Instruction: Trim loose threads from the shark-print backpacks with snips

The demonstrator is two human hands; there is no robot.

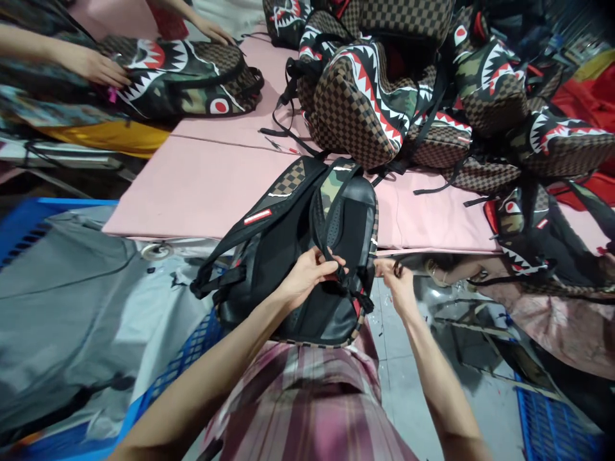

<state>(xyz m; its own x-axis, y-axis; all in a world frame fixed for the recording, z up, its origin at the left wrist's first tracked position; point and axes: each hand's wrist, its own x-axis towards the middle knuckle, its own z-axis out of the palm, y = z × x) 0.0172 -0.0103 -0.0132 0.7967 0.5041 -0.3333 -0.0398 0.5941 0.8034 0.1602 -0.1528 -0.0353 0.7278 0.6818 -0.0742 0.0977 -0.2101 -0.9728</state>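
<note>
A backpack [288, 256] with a black padded back panel lies with its straps upward, half over the table's front edge and half against my lap. One shoulder strap [259, 221] has brown check and a red label; the other strap [329, 198] shows camouflage. My left hand [312, 272] is closed on the black webbing at the lower end of the camouflage strap. Just beyond the bag's right edge, my right hand [398, 282] is pinched closed, with something small and dark at its fingers that I cannot make out.
Shark-mouth backpacks [358, 102] are piled on the pink table [158, 198] at the back. A co-worker's hands [96, 67] handle another backpack [192, 77] at upper left. A blue crate [134, 416] with grey material stands at left. Another person sits at right with a backpack [571, 237].
</note>
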